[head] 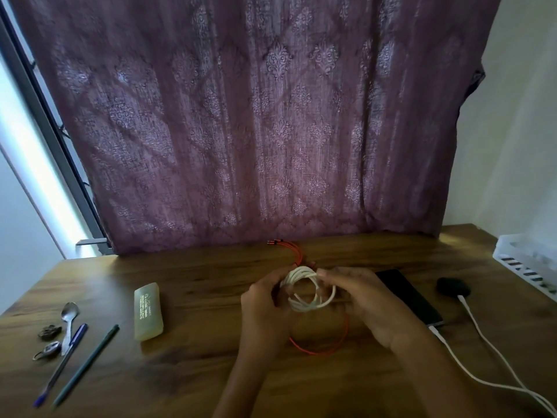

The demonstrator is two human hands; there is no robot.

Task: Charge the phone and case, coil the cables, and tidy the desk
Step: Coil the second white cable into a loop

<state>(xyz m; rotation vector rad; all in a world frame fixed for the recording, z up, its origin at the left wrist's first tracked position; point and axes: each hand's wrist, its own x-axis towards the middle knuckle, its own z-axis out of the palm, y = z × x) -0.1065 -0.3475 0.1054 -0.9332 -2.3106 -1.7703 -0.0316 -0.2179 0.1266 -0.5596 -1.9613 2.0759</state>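
White cable coil (pixel 300 276): left hand (pixel 265 309) grips 9 o'clock, right hand (pixel 364 303) seemingly pinches 1 o'clock; orange cable (pixel 318 353) beneath, lying 12-to-6.

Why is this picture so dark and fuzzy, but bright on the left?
Head view: the purple curtain dulls the daylight, so the desk is dim; a bright strip glares left of the curtain; the left hand, right hand and white cable coil look softly blurred; the wide lens bends the edges.
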